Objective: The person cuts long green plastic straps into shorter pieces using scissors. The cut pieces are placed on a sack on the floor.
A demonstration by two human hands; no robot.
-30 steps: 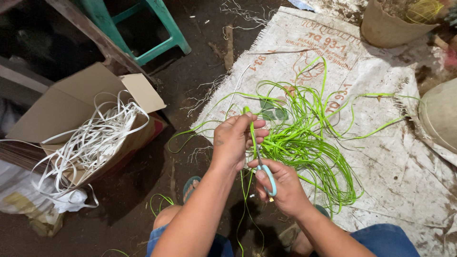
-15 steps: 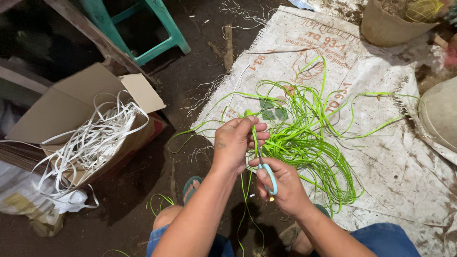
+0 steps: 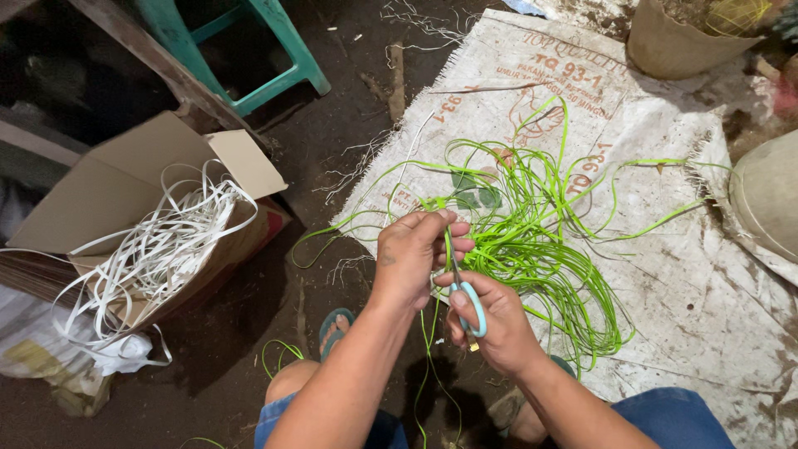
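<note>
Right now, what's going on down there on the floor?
A person, seen from above, works at a tangle of green strips lying on a white sack. The left hand pinches a few strips, while the right hand holds blue-handled scissors against them. A cardboard box of white strips sits to the left.

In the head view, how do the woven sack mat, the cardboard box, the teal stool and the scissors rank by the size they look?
Largest to smallest as they look:
1. woven sack mat
2. cardboard box
3. teal stool, cut off by the frame edge, so its rank is unsure
4. scissors, in the right hand, though nearest the camera
</note>
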